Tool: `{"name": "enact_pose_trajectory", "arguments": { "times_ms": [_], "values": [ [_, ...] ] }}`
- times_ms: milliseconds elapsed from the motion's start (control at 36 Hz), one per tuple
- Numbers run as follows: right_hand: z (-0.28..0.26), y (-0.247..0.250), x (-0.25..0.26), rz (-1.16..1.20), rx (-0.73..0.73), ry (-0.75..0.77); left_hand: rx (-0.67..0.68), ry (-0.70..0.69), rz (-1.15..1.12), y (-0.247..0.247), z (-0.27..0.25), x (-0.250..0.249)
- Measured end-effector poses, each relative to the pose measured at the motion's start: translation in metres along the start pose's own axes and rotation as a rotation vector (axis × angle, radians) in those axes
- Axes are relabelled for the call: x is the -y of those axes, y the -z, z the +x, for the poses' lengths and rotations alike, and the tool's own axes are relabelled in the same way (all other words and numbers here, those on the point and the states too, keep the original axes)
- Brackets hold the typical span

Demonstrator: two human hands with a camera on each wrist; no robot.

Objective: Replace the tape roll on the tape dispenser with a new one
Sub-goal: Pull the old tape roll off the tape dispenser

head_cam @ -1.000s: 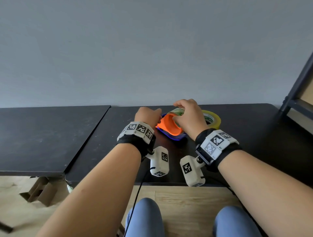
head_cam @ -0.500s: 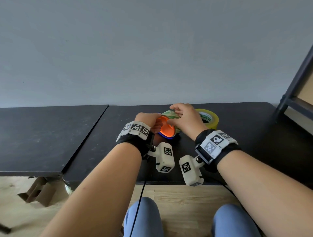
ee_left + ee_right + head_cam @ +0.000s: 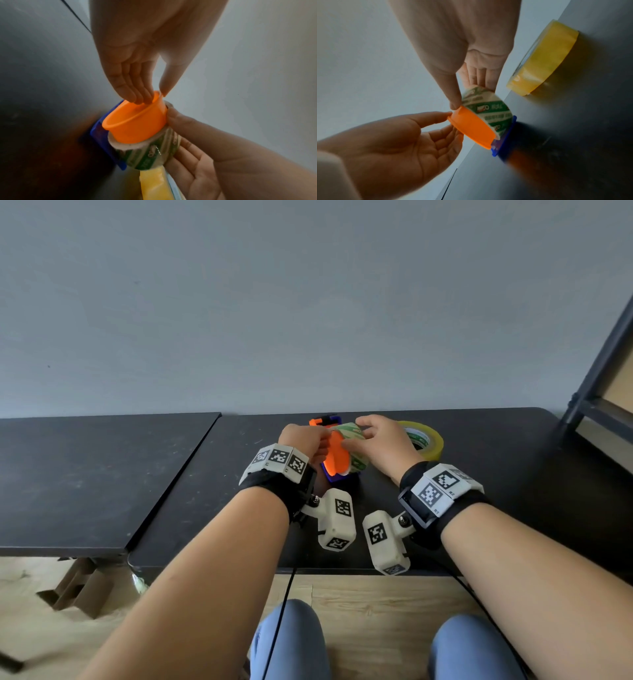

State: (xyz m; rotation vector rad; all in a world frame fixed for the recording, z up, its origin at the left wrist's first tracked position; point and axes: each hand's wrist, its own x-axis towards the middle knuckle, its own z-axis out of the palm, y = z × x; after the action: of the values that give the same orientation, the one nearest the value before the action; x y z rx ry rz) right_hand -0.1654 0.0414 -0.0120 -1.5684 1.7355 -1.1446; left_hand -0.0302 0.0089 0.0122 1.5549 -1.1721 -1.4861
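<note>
— Two hands meet at the far edge of the tabletop (image 3: 513,474); what does each grip?

— Left hand (image 3: 303,440): fingertips pinch the rim of the orange spool (image 3: 135,121) of the tape dispenser (image 3: 503,139), which is tipped on edge, its blue plate on the tabletop. Right hand (image 3: 383,446): thumb and fingers curl around the green-printed tape roll (image 3: 488,109) seated on that spool.

— And the other roll?

— Yellow tape roll (image 3: 424,441): flat just right of the hands, near the far edge.

Black table (image 3: 496,474) with yellow tape roll (image 3: 428,441)
</note>
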Motion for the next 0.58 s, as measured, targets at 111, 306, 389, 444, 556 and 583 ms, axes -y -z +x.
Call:
{"name": "enact_pose_trajectory", "arguments": {
  "times_ms": [111, 306, 389, 444, 556, 583],
  "values": [
    [-0.001, -0.001, 0.002, -0.014, -0.028, 0.007, -0.086, -0.082, 0.034, 0.002, 0.004, -0.001],
    [0.002, 0.005, 0.006, -0.032, -0.091, -0.011, -0.332, -0.343, 0.711, 0.022, 0.005, -0.007],
    [0.0, 0.005, 0.007, -0.058, -0.058, 0.012, -0.375, -0.398, 0.983, 0.022, 0.0, -0.004],
    [-0.002, 0.004, 0.008, -0.052, -0.053, 0.025, -0.37, -0.403, 1.082, 0.022, -0.001, -0.001],
    [-0.005, 0.002, 0.011, -0.044, -0.04, 0.041, -0.333, -0.364, 1.17, 0.02, 0.0, 0.005],
    [-0.006, 0.002, 0.011, -0.044, -0.041, 0.044, -0.313, -0.351, 1.185, 0.02, -0.001, 0.007]
  ]
}}
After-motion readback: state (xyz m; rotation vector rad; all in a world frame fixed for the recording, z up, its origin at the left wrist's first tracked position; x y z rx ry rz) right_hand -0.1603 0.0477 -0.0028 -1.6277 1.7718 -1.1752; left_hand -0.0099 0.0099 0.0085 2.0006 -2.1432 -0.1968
